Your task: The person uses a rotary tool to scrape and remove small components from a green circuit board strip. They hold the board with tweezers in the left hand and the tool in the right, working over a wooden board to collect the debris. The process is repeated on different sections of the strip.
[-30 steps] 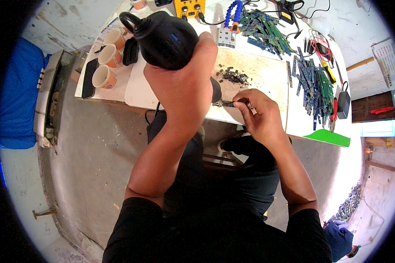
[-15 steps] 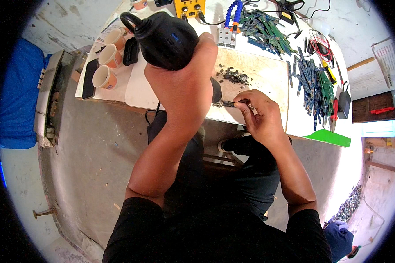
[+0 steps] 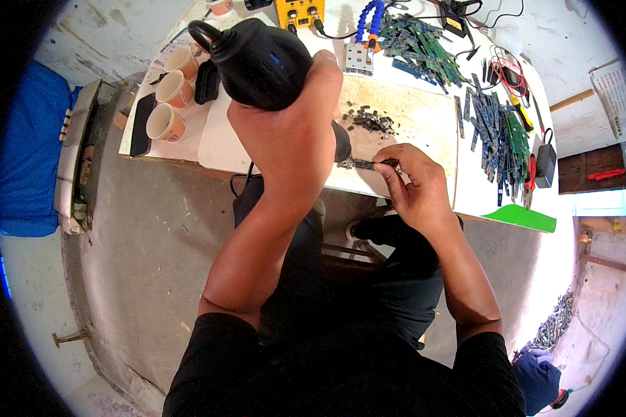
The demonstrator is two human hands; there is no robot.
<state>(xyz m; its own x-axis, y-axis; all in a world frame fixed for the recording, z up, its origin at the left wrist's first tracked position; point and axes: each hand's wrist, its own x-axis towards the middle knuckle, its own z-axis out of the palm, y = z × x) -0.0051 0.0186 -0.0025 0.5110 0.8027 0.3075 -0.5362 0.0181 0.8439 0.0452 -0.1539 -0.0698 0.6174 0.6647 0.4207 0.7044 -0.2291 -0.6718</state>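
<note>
The left hand (image 3: pixel 285 135) is wrapped around a bulky black tool (image 3: pixel 261 66), and the right hand (image 3: pixel 417 184) pinches a thin dark strip (image 3: pixel 364 165) between thumb and fingertips. Those fingertips sit so near the tool's dark lower end that, I'd judge, a slip of either grip could catch them or jerk the strip loose. The strip looks narrow and stiff, its far end too small to read, low over the tan board's (image 3: pixel 431 139) front edge, nearer the person than the black chips (image 3: pixel 372 121).

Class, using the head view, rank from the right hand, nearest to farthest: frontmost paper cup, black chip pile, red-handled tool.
1. Black chip pile, beyond the right hand.
2. Red-handled tool, to the right.
3. Frontmost paper cup, far left.
</note>
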